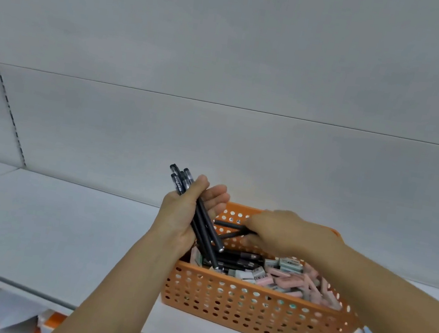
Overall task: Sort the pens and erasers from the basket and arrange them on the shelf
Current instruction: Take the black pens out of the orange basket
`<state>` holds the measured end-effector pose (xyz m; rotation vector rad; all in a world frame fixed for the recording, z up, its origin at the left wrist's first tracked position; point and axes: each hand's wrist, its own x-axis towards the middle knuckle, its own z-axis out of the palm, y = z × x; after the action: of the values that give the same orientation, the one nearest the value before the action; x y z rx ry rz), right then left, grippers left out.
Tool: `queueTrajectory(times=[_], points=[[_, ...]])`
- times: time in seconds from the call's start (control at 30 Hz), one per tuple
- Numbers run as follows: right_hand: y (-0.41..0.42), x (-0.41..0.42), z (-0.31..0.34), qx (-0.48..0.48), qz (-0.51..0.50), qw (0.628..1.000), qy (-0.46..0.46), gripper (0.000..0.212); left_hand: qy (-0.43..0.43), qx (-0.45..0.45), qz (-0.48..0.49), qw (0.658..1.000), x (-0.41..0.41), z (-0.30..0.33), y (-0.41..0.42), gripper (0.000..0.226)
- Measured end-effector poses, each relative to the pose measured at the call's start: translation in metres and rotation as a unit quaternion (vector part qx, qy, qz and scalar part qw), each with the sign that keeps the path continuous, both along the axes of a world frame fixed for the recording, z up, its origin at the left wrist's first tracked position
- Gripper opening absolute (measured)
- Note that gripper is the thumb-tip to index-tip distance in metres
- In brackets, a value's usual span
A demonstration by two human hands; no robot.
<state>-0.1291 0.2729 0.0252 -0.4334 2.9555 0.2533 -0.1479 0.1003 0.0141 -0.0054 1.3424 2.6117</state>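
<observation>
1. Grey shelf panels are filling the background, and a pale shelf (64, 231) is carrying an orange basket (252, 312) near its front edge; nothing sorted is showing on the bare stretch of shelf to the left of it.
2. Judging by this, the person is working through the gathering step, pulling pens out of the basket before any arranging begins.
3. Left hand (184, 218) is hovering above the basket's left end, its fingers (216, 197) curling around a bundle of black pens (204, 221) that is slanting down toward the basket.
4. Right hand (285, 234) is reaching over the basket's far side, its fingers pinching what look like two more black pens (231, 230); their tips are pointing toward the left hand.
5. More pens (241, 259) are lying in the basket's left part, just beside a heap of pink and grey erasers (298, 279) spreading to the right.
6. Next, the move is probably calling for passing the pinched pens into the bundle, lining them up so none slips, while the left grip is loosening only slightly.
</observation>
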Motion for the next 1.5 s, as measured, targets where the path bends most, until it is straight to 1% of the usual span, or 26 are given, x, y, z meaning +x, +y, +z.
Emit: queueTrajectory(times=[0.03, 0.1, 0.2, 0.27, 0.33, 0.4, 0.47, 0.5, 0.57, 0.63, 0.7, 0.73, 0.77, 0.8, 0.87, 0.93, 1.0, 1.03, 1.07, 1.13, 1.17, 1.27, 1.33, 1.4, 1.43, 1.5], points=[[-0.001, 0.001, 0.009, 0.020, 0.010, 1.000, 0.017, 0.016, 0.019, -0.023, -0.014, 0.999, 0.000, 0.001, 0.004, 0.021], [-0.005, 0.005, 0.026, 0.038, 0.033, 0.997, 0.052, 0.019, 0.064, -0.120, -0.039, 0.990, 0.000, 0.000, 0.010, 0.025], [-0.010, 0.008, 0.047, 0.016, 0.046, 0.994, 0.094, 0.024, 0.121, -0.285, -0.064, 0.949, 0.002, -0.001, 0.015, 0.031], [-0.010, 0.011, 0.056, -0.013, 0.023, 0.995, 0.100, 0.033, 0.145, -0.325, -0.093, 0.930, 0.003, 0.001, 0.015, 0.033], [-0.006, 0.013, 0.061, -0.039, -0.003, 0.994, 0.105, 0.046, 0.154, -0.318, -0.133, 0.926, 0.004, 0.005, 0.013, 0.034], [-0.003, 0.014, 0.061, -0.055, -0.020, 0.989, 0.135, 0.059, 0.171, -0.319, -0.170, 0.917, 0.006, 0.008, 0.011, 0.036], [0.001, 0.015, 0.062, -0.080, -0.021, 0.983, 0.162, 0.067, 0.185, -0.312, -0.208, 0.908, 0.007, 0.009, 0.011, 0.035], [0.004, 0.015, 0.063, -0.106, -0.020, 0.981, 0.161, 0.068, 0.183, -0.299, -0.224, 0.909, 0.008, 0.008, 0.011, 0.033], [0.011, 0.018, 0.067, -0.196, -0.016, 0.970, 0.145, 0.067, 0.168, -0.272, -0.231, 0.919, 0.008, 0.009, 0.012, 0.033], [0.020, 0.020, 0.067, -0.327, -0.017, 0.933, 0.146, 0.053, 0.138, -0.219, -0.219, 0.941, 0.007, 0.012, 0.013, 0.033], [0.022, 0.020, 0.063, -0.487, -0.014, 0.858, 0.162, 0.031, 0.103, -0.149, -0.219, 0.959, 0.007, 0.015, 0.013, 0.035], [0.020, 0.019, 0.059, -0.544, -0.014, 0.822, 0.171, 0.025, 0.097, -0.129, -0.221, 0.962, 0.006, 0.016, 0.013, 0.036], [0.016, 0.017, 0.056, -0.571, -0.017, 0.800, 0.184, 0.026, 0.097, -0.122, -0.223, 0.962, 0.007, 0.016, 0.014, 0.036], [0.011, 0.016, 0.052, -0.579, -0.022, 0.791, 0.196, 0.029, 0.101, -0.123, -0.226, 0.961, 0.007, 0.016, 0.015, 0.037], [0.000, 0.013, 0.045, -0.575, -0.041, 0.792, 0.200, 0.033, 0.107, -0.132, -0.236, 0.957, 0.007, 0.014, 0.015, 0.037], [-0.008, 0.009, 0.039, -0.575, -0.056, 0.797, 0.175, 0.035, 0.113, -0.144, -0.240, 0.953, 0.007, 0.013, 0.014, 0.035], [-0.012, 0.008, 0.037, -0.603, -0.078, 0.780, 0.151, 0.040, 0.111, -0.117, -0.237, 0.958, 0.006, 0.013, 0.011, 0.030], [-0.014, 0.009, 0.035, -0.629, -0.094, 0.756, 0.152, 0.044, 0.105, -0.083, -0.231, 0.964, 0.005, 0.014, 0.009, 0.026], [-0.017, 0.011, 0.031, -0.663, -0.116, 0.723, 0.156, 0.046, 0.102, -0.046, -0.220, 0.969, 0.004, 0.016, 0.008, 0.021], [-0.027, 0.020, 0.017, -0.738, -0.167, 0.639, 0.139, 0.049, 0.105, 0.008, -0.172, 0.979, 0.001, 0.021, 0.007, 0.015], [-0.033, 0.026, 0.007, -0.781, -0.186, 0.587, 0.107, 0.055, 0.106, 0.030, -0.141, 0.984, -0.001, 0.023, 0.008, 0.016], [-0.051, 0.039, -0.015, -0.890, -0.220, 0.399, -0.026, 0.071, 0.100, 0.096, -0.078, 0.987, -0.002, 0.026, 0.015, 0.019], [-0.059, 0.041, -0.014, -0.928, -0.218, 0.298, -0.047, 0.073, 0.104, 0.118, -0.070, 0.985, 0.003, 0.025, 0.020, 0.024], [-0.065, 0.040, -0.007, -0.951, -0.208, 0.227, -0.025, 0.071, 0.107, 0.135, -0.081, 0.982, 0.009, 0.021, 0.024, 0.033], [-0.068, 0.040, -0.005, -0.957, -0.204, 0.204, -0.011, 0.069, 0.111, 0.137, -0.092, 0.980, 0.011, 0.018, 0.025, 0.034], [-0.071, 0.041, -0.003, -0.963, -0.199, 0.179, 0.009, 0.064, 0.121, 0.117, -0.113, 0.979, 0.016, 0.014, 0.028, 0.035]])
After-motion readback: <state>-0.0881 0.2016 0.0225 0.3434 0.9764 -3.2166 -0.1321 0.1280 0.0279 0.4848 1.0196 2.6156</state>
